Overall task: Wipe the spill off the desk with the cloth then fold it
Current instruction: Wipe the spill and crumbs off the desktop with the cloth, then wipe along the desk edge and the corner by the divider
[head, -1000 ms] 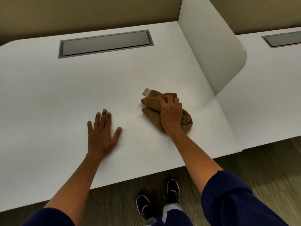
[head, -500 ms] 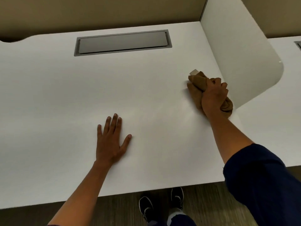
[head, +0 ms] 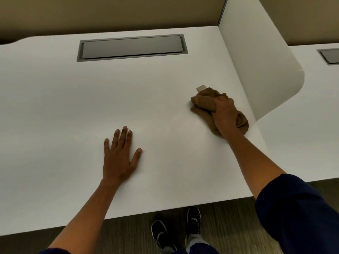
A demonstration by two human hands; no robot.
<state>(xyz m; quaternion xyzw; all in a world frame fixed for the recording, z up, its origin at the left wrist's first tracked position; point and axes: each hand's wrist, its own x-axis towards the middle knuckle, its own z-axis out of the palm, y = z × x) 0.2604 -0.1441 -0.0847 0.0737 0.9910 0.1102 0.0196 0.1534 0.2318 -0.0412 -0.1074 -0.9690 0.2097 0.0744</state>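
A bunched brown cloth (head: 202, 101) with a pale tag at its far end lies on the white desk (head: 64, 107), near the desk's right side. My right hand (head: 224, 114) grips the cloth from above, fingers curled into it, pressing it on the desk. My left hand (head: 120, 154) rests flat on the desk with fingers straight and spread, to the left of the cloth and nearer to me. No spill shows on the desk surface.
A grey cable hatch (head: 132, 47) is set into the desk at the back. A white divider panel (head: 256, 70) rises just right of the cloth. A second desk (head: 311, 125) lies beyond it. My black shoes (head: 176, 230) stand below the front edge.
My right hand slid the cloth right toward the divider, then back a little left. The left hand stayed flat in place. The camera view shifted.
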